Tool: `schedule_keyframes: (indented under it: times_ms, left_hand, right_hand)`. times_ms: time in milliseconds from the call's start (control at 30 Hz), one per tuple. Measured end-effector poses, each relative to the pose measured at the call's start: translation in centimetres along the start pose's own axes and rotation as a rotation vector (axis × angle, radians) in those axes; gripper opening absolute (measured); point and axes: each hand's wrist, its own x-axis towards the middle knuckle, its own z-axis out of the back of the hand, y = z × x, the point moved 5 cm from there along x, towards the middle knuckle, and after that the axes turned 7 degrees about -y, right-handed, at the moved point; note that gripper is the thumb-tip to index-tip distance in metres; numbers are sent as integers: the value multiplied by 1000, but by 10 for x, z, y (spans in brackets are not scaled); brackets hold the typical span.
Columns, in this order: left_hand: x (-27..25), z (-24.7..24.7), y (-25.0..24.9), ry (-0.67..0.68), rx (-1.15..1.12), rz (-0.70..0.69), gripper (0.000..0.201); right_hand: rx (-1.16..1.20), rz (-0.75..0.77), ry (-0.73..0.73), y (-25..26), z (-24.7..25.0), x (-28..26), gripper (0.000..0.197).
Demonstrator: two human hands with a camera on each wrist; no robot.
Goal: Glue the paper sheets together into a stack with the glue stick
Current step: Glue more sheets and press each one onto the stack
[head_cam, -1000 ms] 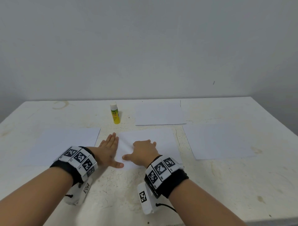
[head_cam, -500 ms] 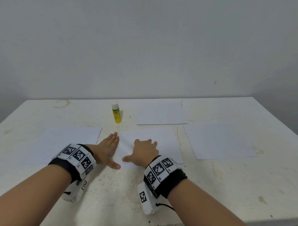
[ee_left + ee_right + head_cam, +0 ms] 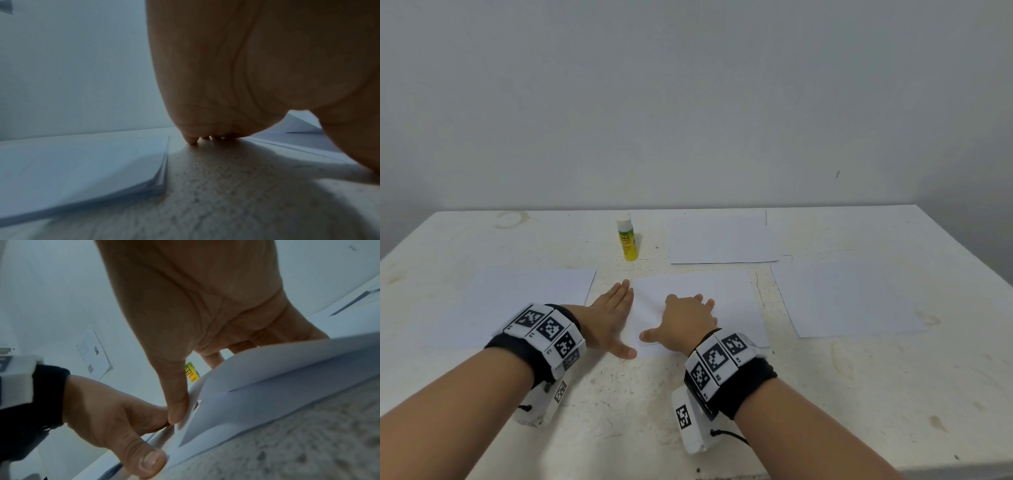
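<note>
4 lots of white paper lie on a pale, speckled table [image 3: 688,404], seen from a camera on the person's head. Both hands work at the nearest one, the centre paper [image 3: 726,298], directly under the fingers.

Left hand [image 3: 607,320]: flat, fingers straight, resting along the left edge of that paper, thumb at its near corner. It grasps nothing; it seems to steady the edge.

Right hand [image 3: 686,320]: on top of the paper, fingers bent. In the right wrist view its thumb [image 3: 176,404] presses against a lifted, curling top sheet [image 3: 267,366] while sheets below stay flat. This looks like a pinch to peel 1 sheet free.

To the left of the left hand lies the left paper [image 3: 517,301]; the left wrist view shows it as several layered sheets. To the right of the right hand lies the right paper [image 3: 852,301]. Beyond the right hand's fingertips lies the far paper [image 3: 722,240].

Beyond the left hand's fingertips, well apart, stands the glue stick [image 3: 627,240], upright, yellow with a white cap, untouched.

Judgement: each sheet is very light, thin and floppy, and creases easily. Sheets cling together, so lifting at a corner or edge suits best. The glue stick looks light, rigid and easy to topple; its barrel is the place to hold.
</note>
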Motion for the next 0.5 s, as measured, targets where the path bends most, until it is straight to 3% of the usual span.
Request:
schedule_keyframes:
  times_ms: [167, 267, 500]
  left_hand:
    - [4, -1, 2, -15, 39, -17, 156]
    - [7, -2, 4, -4, 45, -49, 177]
    - [9, -2, 6, -30, 53, -40, 178]
  right_hand:
    - [-15, -10, 6, 0, 0, 0, 83]
    - [-12, -10, 4, 0, -1, 2, 82]
    - [-28, 16, -12, -1, -2, 6, 83]
